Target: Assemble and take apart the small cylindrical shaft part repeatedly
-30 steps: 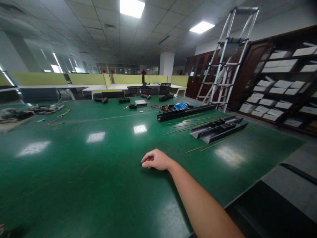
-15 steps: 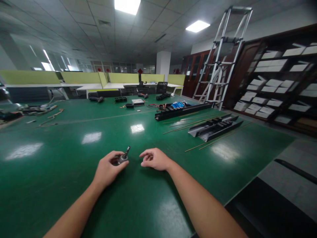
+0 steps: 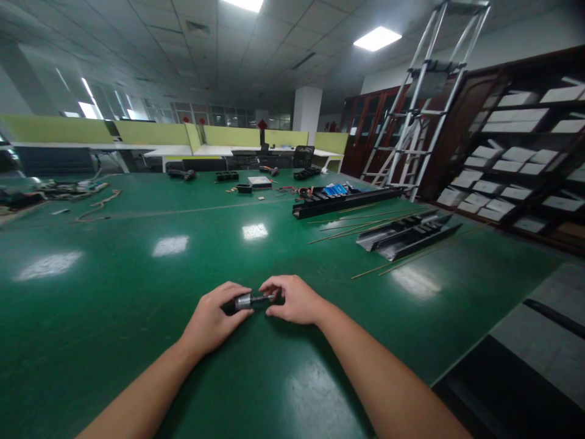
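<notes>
A small silver and dark metal cylinder with a thin shaft [image 3: 249,300] lies level between both hands, just above the green table [image 3: 137,292]. My left hand [image 3: 214,317] grips its silver body with curled fingers. My right hand [image 3: 292,299] pinches the thin shaft end from the right. Both forearms reach in from the bottom edge of the view.
Long black channel pieces [image 3: 406,235] and thin brass rods [image 3: 365,219] lie on the table at the right. Another black tray with blue parts [image 3: 336,195] sits farther back. Cables and tools [image 3: 68,189] are at the far left. A ladder [image 3: 425,103] and shelves [image 3: 516,164] stand beyond the table.
My left hand came into view holding the small metal part, then turned it level. My right hand closed its fingers on the shaft end.
</notes>
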Demonstrator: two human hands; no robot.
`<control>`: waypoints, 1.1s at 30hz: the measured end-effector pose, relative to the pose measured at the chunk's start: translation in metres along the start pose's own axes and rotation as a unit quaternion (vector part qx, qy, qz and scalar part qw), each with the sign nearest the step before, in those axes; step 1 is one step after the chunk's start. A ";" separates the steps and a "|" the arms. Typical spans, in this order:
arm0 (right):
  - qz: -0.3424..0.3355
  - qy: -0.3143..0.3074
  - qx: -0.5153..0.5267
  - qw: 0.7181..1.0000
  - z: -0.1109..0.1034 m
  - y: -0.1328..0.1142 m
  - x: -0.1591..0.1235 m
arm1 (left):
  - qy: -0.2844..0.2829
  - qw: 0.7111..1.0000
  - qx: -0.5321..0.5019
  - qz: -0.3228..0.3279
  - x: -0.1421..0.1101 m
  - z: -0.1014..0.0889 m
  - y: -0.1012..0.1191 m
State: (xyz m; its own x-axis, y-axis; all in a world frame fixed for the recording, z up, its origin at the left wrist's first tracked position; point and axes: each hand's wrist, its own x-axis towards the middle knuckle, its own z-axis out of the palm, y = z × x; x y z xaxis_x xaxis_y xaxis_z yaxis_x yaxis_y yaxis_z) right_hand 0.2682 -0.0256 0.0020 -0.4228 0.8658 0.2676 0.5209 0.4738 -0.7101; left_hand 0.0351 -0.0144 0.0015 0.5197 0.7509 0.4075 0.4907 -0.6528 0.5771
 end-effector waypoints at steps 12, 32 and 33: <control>-0.008 0.016 0.020 1.000 0.005 -0.002 -0.001 | 0.003 1.000 -0.010 -0.007 -0.003 0.002 -0.001; -0.019 0.018 0.000 1.000 0.009 -0.001 0.000 | -0.011 1.000 -0.018 0.011 -0.003 0.005 0.004; -0.018 0.018 -0.001 1.000 0.009 -0.001 0.000 | -0.010 1.000 -0.017 0.010 -0.003 0.005 0.005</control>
State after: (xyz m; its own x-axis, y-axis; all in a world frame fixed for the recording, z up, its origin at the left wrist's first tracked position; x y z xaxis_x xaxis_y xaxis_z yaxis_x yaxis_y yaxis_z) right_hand 0.2610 -0.0275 -0.0032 -0.4140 0.8534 0.3167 0.5072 0.5051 -0.6983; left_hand 0.0392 -0.0203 -0.0009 0.5432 0.7352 0.4055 0.4560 -0.6638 0.5928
